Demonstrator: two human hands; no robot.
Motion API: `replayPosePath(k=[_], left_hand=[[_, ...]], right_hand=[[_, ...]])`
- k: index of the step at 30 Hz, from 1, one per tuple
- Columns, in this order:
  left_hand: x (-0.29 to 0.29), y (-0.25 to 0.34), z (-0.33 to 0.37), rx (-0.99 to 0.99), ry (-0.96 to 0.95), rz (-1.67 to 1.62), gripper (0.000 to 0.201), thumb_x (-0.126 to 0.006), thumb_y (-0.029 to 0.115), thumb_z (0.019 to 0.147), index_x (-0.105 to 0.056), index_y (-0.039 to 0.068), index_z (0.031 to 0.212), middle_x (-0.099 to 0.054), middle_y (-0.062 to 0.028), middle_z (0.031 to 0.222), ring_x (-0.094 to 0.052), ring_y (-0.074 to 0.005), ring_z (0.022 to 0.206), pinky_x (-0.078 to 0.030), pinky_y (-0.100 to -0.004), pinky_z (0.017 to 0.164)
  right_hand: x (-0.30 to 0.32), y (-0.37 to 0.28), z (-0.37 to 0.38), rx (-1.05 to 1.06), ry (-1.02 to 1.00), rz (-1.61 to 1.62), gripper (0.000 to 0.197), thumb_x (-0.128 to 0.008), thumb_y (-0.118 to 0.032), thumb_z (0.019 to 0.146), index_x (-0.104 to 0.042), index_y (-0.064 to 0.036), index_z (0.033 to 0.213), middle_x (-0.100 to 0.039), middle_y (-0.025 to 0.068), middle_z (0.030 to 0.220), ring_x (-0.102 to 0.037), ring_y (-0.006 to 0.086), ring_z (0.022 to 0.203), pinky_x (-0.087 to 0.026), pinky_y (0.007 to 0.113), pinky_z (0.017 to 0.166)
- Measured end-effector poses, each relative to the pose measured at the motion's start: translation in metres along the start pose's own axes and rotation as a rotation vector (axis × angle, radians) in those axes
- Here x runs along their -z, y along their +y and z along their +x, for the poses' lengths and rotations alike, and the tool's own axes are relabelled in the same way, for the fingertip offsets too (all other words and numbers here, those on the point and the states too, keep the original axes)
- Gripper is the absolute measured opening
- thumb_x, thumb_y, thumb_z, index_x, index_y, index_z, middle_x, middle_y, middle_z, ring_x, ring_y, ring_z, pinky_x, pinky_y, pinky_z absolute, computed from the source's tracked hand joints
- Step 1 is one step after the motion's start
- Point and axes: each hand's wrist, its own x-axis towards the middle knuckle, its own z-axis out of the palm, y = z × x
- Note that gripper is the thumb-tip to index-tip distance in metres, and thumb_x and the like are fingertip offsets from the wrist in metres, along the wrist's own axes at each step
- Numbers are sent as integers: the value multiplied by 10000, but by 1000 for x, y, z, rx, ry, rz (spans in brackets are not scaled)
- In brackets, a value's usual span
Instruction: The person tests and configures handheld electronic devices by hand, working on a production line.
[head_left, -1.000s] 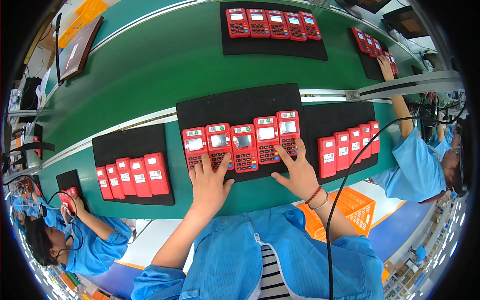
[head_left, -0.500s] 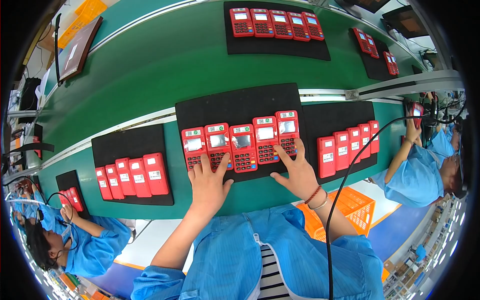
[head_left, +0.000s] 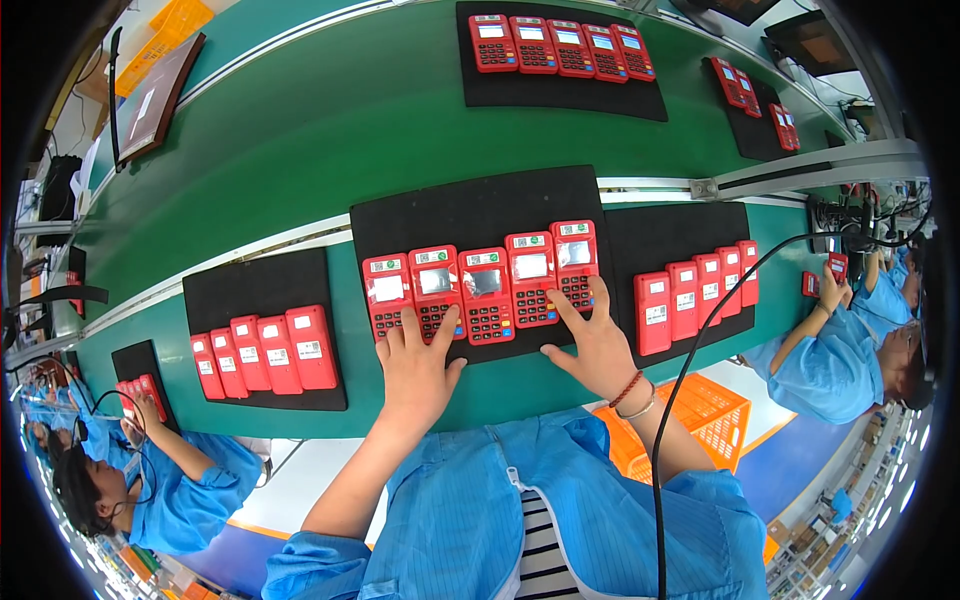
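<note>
Several red card payment terminals [head_left: 485, 283] lie face up in a row on a black mat [head_left: 480, 205], screens away from me, keypads toward me. My left hand [head_left: 416, 375] is open, its fingers spread over the keypads of the leftmost terminal [head_left: 387, 288] and its neighbour [head_left: 434, 281]. My right hand [head_left: 597, 350], also open, has its fingertips at the keypads of the rightmost terminal [head_left: 574, 253] and the one beside it [head_left: 532, 266]. No fingers cover the middle terminal. Whether the fingertips press keys, I cannot tell.
Red terminals lie face down on a left mat [head_left: 260, 275] and a right mat [head_left: 690, 235]. Beyond a metal rail, a far mat [head_left: 560, 92] bears more terminals. A black cable [head_left: 668, 430] hangs by my right arm. Co-workers [head_left: 840, 360] sit at both sides; an orange crate [head_left: 705, 420] stands below.
The far mat with its terminals has slid slightly right. Co-workers' hands on both sides have shifted; the right one now holds a red terminal lower. My hands stay in place.
</note>
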Motion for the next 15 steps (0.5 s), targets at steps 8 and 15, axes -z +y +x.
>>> replayPosePath(k=[8, 15], left_hand=[[-1, 0, -1, -2, 3, -2, 720, -758, 283, 789, -438, 233, 1432, -384, -304, 1336, -466, -409, 1117, -364, -486, 908], [-1, 0, 0, 2, -3, -6, 724, -756, 282, 791, -431, 241, 1437, -382, -307, 1339, -473, -414, 1109, -363, -492, 909]], right_hand=[[0, 0, 0, -2, -5, 4, 772, -806, -260, 743, -431, -224, 1417, -219, 290, 1468, -565, 467, 1136, -574, 416, 810], [0, 0, 0, -8, -10, 2, 774, -808, -256, 741, -432, -223, 1416, -221, 289, 1466, -558, 467, 1148, -571, 419, 822]])
